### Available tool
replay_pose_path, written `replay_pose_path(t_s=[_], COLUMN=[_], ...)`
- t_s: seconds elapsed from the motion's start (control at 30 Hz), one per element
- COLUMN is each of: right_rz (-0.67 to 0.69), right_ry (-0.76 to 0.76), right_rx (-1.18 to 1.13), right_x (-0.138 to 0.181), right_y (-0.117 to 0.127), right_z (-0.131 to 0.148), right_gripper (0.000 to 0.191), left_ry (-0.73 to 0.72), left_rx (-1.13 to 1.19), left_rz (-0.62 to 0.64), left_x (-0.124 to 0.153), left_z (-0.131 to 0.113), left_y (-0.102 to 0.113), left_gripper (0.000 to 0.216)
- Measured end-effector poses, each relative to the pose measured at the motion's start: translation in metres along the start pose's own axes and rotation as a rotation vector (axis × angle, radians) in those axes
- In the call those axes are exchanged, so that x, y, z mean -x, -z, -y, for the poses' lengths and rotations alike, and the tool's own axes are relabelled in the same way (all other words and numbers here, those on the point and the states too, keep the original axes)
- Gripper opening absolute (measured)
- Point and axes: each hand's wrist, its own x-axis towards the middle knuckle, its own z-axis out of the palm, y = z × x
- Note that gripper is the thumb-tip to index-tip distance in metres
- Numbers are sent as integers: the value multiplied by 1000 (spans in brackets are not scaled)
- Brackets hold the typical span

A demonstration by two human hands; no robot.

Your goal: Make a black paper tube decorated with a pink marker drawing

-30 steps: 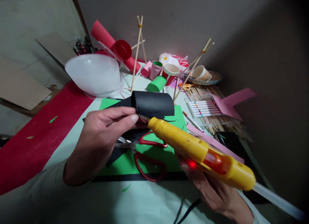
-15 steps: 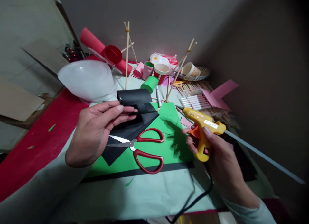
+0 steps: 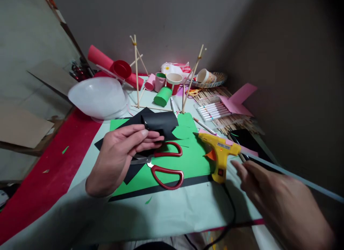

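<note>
My left hand (image 3: 118, 155) pinches the edge of a curled piece of black paper (image 3: 161, 122) between thumb and fingers, above the sheets. A yellow glue gun (image 3: 219, 149) with a long glue stick in its back rests on the table, nozzle pointing left. Just right of its handle is my right hand (image 3: 279, 192), off the gun, fingers loosely bent and apart, slightly blurred. Scissors with dark red handles (image 3: 168, 176) lie partly under my left hand, on green paper (image 3: 193, 160) and black sheets (image 3: 134, 173).
Behind stand stick frames (image 3: 135, 74), a green paper tube (image 3: 163, 96) and a red-and-white cup (image 3: 174, 83). A translucent bowl (image 3: 98, 97) sits at left. Markers (image 3: 211, 108) and bundled sticks (image 3: 233, 126) lie at right. The gun's black cord (image 3: 232, 207) hangs over the front edge.
My right hand has let go of the glue gun and drawn back to the right. The gun is now down on the table. My left hand and the black paper appear further right and lower.
</note>
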Motion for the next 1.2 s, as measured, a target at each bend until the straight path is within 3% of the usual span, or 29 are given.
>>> replay_pose_path(t_s=[0.07,0.13,0.2,0.23,0.33,0.5,0.57,0.7,0.83,1.0,1.2], right_rz=[-77,-85,-67,-66,-58,29,100,187,161,71,-35], right_ry=[196,375,450,463,432,231,186,165,163,142,65], right_rx=[105,80,66,33,-120,-433,-502,-579,-632,-694,-780], right_x=[-8,-24,-41,-48,-58,-62,-64,-66,-65,-63,-62], right_y=[-6,-20,-35,-41,-46,-42,-43,-45,-46,-50,-52], right_z=[29,51,62,63,57,51,50,48,47,49,44], right_gripper=[28,25,8,13,14,3,5,6,8,6,6], left_ry=[22,35,40,37,-13,-197,-336,-701,-828,-707,-233], left_rx=[5,11,5,-7,-113,-451,-615,-914,-1006,-997,-630], left_rz=[31,71,92,81,-24,-150,-129,39,128,150,24], left_x=[6,10,12,12,12,10,9,7,9,12,5], left_z=[1,2,3,3,4,7,9,11,8,5,-12], left_y=[-3,-7,-9,-10,-12,-10,-7,2,6,6,32], left_gripper=[3,3,4,4,5,7,10,19,20,16,39])
